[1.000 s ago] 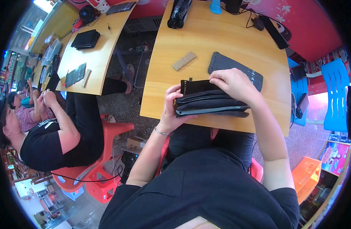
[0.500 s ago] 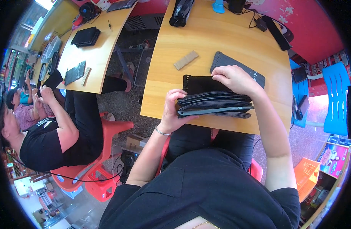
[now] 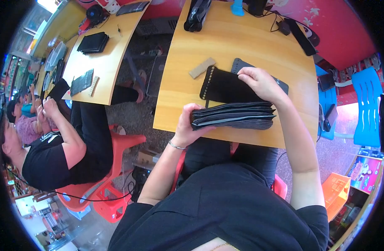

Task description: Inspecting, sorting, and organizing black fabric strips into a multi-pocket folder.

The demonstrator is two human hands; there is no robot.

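Black and flat, a perforated panel point(image 3: 225, 85) slanted over the tabletop point(image 3: 175, 100), its long axis running from between nine and ten o'clock to between three and four. Its end with a row of small holes pointed toward nine-thirty. The right hand point(image 3: 262, 85) pinched its far edge between thumb and fingers. Directly at six o'clock from the panel, the left hand point(image 3: 187, 123) was closed around the nine o'clock end of a thick stack point(image 3: 233, 117) of similar dark pieces, whose long axis lay almost nine to three.

Counted out, there were one panel in the right hand, one stack in the left, one brown strip point(image 3: 202, 68) at eleven o'clock from the stack, one grey panel point(image 3: 239, 65) toward one o'clock, and one black pouch point(image 3: 197, 16) far off near eleven. The layers of the stack (one edge paler than its neighbours) were too tightly pressed to number.

The right hand and forearm hid the raised panel's three o'clock end and much of the grey panel. Whether the raised panel's near edge touched the stack could not be told.
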